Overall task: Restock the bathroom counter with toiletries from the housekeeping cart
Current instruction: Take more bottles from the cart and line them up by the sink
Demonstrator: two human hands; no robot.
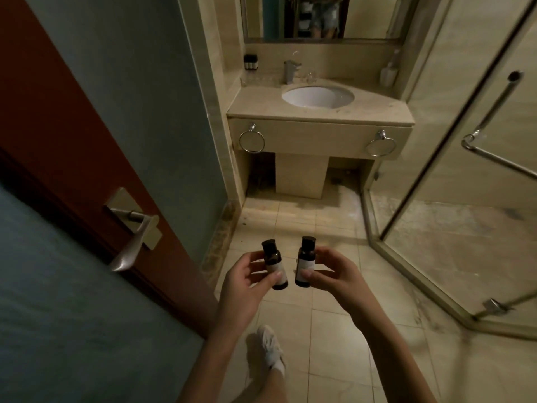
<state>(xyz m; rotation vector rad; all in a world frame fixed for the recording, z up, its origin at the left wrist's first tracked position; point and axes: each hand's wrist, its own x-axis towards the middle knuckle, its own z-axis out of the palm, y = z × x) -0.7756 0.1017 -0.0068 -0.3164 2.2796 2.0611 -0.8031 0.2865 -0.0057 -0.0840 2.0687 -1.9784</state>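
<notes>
Left hand (244,282) pinches one small dark bottle (274,264) between thumb and fingertips, clamped on the pale label below the cap. Right hand (334,274) pinches a second bottle (304,263) the same way. Both bottles are roughly upright with caps leaning slightly toward 12 o'clock. They sit just beside each other and do not touch. Both are held over the tiled floor (319,315), well apart from the counter (255,103), which lies at 12 o'clock past the open door (72,126) at 9 to 10 o'clock. The basin (318,96) takes up the middle of the counter and the tap (290,69) stands behind it. A cluster of dark bottles (251,62) sits in the back corner at 11 o'clock, and a white dispenser (388,74) at 1 o'clock. The glass shower screen (465,170) runs along 2 to 3 o'clock. Judgement: this is the carry step, with nothing placed yet. Each grip is a light pinch on a smooth body, so hold firmly while walking in. Keep the left elbow clear of the door handle (136,228). Set the bottles down base first on bare stone beside the existing cluster, away from the basin rim. Release one hand at a time so neither bottle tips.
</notes>
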